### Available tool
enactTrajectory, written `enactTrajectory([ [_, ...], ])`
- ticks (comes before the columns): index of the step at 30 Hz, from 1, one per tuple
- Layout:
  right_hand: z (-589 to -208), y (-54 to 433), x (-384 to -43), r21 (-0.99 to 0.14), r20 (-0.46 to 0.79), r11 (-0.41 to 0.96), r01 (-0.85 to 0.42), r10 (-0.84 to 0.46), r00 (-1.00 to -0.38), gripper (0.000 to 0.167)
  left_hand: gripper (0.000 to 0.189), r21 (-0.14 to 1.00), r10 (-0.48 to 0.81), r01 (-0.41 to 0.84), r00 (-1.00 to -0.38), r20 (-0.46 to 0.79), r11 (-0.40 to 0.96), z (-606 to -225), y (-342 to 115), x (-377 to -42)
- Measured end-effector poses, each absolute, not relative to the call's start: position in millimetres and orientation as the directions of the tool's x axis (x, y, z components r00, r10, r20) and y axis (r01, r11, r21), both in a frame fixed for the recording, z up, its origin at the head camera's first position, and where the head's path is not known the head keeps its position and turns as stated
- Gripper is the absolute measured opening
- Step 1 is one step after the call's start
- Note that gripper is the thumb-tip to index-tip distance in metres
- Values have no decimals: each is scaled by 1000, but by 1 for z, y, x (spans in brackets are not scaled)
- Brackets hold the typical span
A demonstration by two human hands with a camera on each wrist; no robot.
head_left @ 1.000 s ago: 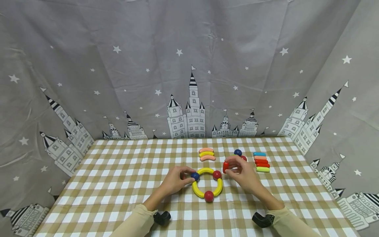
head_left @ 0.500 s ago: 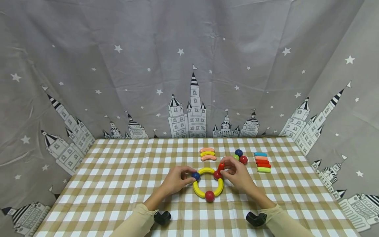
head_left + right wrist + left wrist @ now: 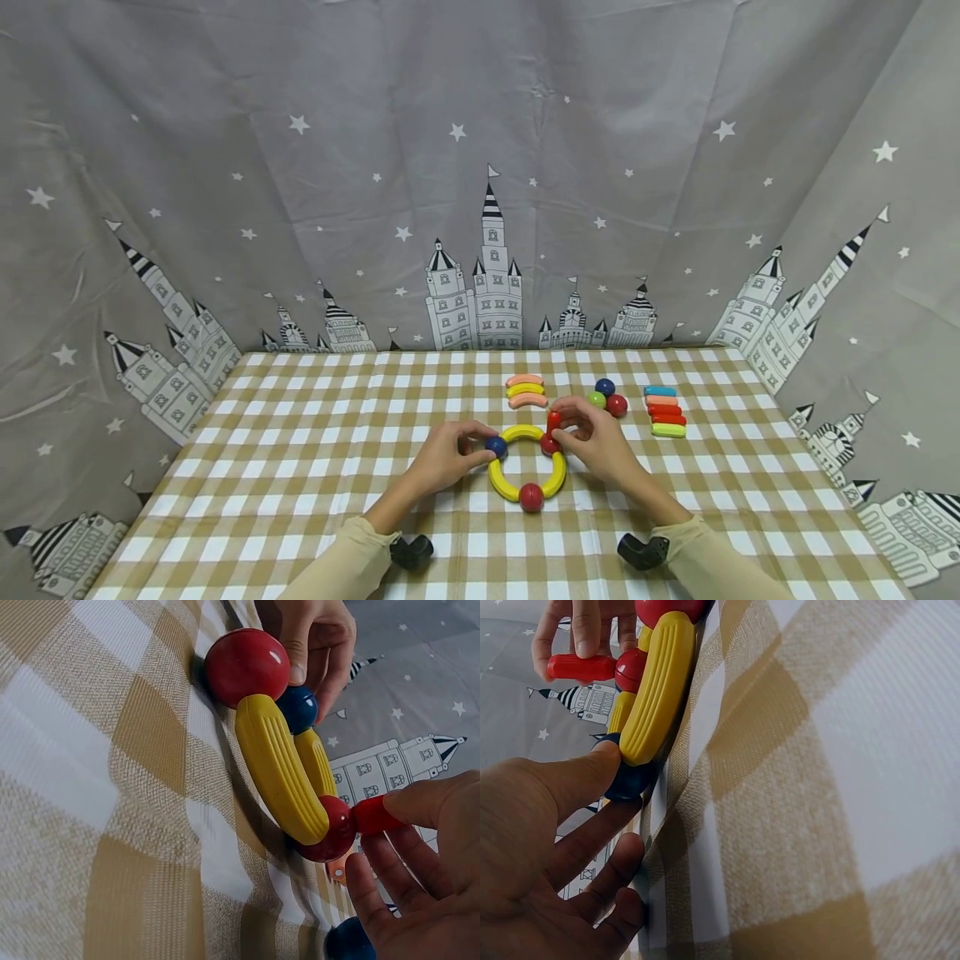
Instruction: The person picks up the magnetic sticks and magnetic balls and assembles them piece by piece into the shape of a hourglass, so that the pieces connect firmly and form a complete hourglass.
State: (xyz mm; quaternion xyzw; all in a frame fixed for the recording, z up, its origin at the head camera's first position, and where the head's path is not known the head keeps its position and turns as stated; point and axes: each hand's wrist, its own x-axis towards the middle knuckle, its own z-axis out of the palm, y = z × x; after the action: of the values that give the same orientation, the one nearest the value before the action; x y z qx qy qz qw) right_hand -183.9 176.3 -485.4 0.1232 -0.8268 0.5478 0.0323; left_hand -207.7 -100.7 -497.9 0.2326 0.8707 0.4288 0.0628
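Yellow curved sticks point(image 3: 503, 486) and three balls form a ring flat on the checked cloth. At its left corner, my left hand point(image 3: 448, 455) pinches the blue ball point(image 3: 495, 447) between thumb and forefinger. My right hand point(image 3: 598, 440) holds a short red stick point(image 3: 553, 423) by thumb and fingertips over the ring's right corner. The stick stands upright, its lower end against the red ball point(image 3: 330, 834) there, as both wrist views show. A larger red ball point(image 3: 531, 497) forms the near corner, joined to a yellow curved stick point(image 3: 281, 769).
Behind the ring lie two pink curved sticks point(image 3: 528, 401) with a yellow one point(image 3: 524, 389) between them. Loose blue point(image 3: 604, 387), green point(image 3: 596, 399) and red balls point(image 3: 617, 406) cluster right of these. Several straight sticks point(image 3: 664, 410) lie in a column farther right. A grey curtain point(image 3: 360, 208) hangs behind.
My right hand has moved left with the red stick, bringing it from beside the ring onto the right red ball and straightening it upright. The left hand has stayed on the blue ball.
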Motion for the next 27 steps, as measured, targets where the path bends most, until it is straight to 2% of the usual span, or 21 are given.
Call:
enactTrajectory([
  [6,-484,176,-183,-900,176,374,-226,-165,-971,32,25,777,457,349,-885,90,524,-497,-100,-208],
  [15,-475,189,-179,-859,153,465,-215,-168,-974,46,25,771,466,369,-878,107,519,-500,-101,-208],
  [27,-470,250,-172,-732,321,582,-354,-165,-933,48,25,773,455,362,-884,107,521,-504,-103,-206],
])
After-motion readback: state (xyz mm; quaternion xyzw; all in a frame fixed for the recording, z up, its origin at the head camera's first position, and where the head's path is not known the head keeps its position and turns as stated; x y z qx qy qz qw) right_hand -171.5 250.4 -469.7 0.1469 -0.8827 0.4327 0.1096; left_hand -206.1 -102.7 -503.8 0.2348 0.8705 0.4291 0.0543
